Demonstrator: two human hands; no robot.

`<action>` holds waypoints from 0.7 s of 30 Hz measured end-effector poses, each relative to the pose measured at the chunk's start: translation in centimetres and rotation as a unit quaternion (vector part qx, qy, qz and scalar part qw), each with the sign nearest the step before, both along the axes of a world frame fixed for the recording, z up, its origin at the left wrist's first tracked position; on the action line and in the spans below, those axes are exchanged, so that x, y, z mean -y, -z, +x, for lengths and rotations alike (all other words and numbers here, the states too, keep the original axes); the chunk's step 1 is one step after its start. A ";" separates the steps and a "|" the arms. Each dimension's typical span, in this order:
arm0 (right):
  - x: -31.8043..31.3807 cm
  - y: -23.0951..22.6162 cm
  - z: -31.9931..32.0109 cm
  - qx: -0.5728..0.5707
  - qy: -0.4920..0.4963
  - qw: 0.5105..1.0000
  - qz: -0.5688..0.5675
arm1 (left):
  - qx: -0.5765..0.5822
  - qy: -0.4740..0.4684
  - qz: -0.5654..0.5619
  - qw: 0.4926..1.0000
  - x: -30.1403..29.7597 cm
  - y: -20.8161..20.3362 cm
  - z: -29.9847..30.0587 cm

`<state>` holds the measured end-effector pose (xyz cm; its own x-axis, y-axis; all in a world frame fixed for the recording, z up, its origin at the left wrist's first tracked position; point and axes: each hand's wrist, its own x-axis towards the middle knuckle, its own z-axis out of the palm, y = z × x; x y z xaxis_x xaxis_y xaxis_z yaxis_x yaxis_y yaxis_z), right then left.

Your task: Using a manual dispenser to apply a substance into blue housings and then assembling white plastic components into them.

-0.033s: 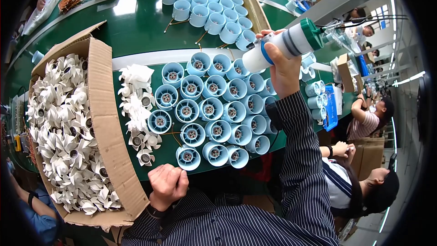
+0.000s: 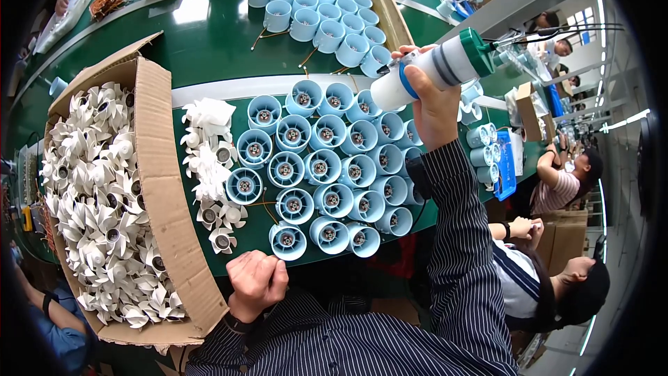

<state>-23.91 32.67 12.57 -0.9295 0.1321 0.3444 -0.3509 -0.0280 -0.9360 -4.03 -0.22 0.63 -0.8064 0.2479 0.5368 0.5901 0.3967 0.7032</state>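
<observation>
— What's that in the right hand (image 2: 433, 101)?

— A white cylindrical tool with a grey band and a green end cap (image 2: 433, 66), a dispenser or driver of some sort. The grip is wrapped around its middle, and it is held tilted, narrow tip down toward nine o'clock, cap up toward two. That slant puts the tip over the far row of the light blue motor housings (image 2: 323, 170), so it looks aimed at one of them, though I can't tell whether it touches.

— And the housings?

— Packed mouth-up, touching one another, in a tight block on the green surface (image 2: 209, 35). Open ends up leaves each motor hub reachable from above.

— The other hand?

— The left hand (image 2: 257, 282) is clenched into a fist at six o'clock on the surface's near edge, holding nothing I can see; it seems to be bracing.

— What's at nine o'clock?

— A loose heap of white fan impellers (image 2: 209, 160) just beside the block, within easy reach. Beyond it is a cardboard box (image 2: 156, 167) filled with more of them.

— Further out?

— A second batch of housings (image 2: 316, 7) at twelve o'clock, and seated co-workers (image 2: 563, 181) at three to four o'clock.
</observation>
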 end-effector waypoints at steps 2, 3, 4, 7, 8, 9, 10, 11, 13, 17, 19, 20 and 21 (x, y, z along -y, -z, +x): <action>0.0 -0.2 0.2 -0.001 0.010 1.000 -0.001 | -0.001 0.002 -0.001 1.000 0.0 0.0 0.0; 0.0 -0.4 0.4 -0.002 0.011 1.000 0.000 | -0.002 0.002 0.000 1.000 0.0 0.0 -0.1; 0.1 -0.5 0.5 -0.003 0.009 1.000 -0.003 | -0.001 0.000 -0.001 1.000 0.0 0.0 0.0; 0.1 -1.1 1.2 -0.006 0.008 1.000 -0.007 | 0.000 -0.001 -0.002 1.000 0.0 0.0 0.0; -0.1 -1.5 1.7 -0.006 0.005 1.000 -0.008 | -0.001 -0.001 -0.002 1.000 -0.1 0.0 -0.1; 0.0 -1.8 2.2 -0.004 0.001 1.000 -0.011 | -0.001 -0.003 -0.003 1.000 0.0 0.0 0.0; 0.2 -2.0 2.7 -0.002 -0.003 1.000 -0.013 | 0.001 -0.004 -0.005 1.000 0.0 0.1 0.0; 0.5 -2.3 3.3 0.000 -0.003 1.000 -0.015 | 0.000 -0.005 -0.005 1.000 0.0 0.1 0.1; 0.9 -3.3 4.8 0.006 -0.013 0.999 -0.035 | -0.006 -0.001 0.000 1.000 -0.1 0.1 -0.1; 1.3 -3.1 7.3 0.021 -0.050 0.998 -0.025 | -0.007 -0.002 0.003 1.000 -0.1 -0.1 0.0; 1.7 -2.7 8.2 0.028 -0.068 0.997 -0.016 | -0.006 -0.003 0.001 1.000 0.0 0.0 0.1; 1.9 -2.3 8.6 0.033 -0.074 0.997 -0.010 | -0.007 -0.001 0.002 1.000 -0.1 0.1 0.0; 2.0 -1.9 8.9 0.038 -0.080 0.996 -0.003 | -0.008 0.000 0.003 1.000 -0.1 0.1 0.0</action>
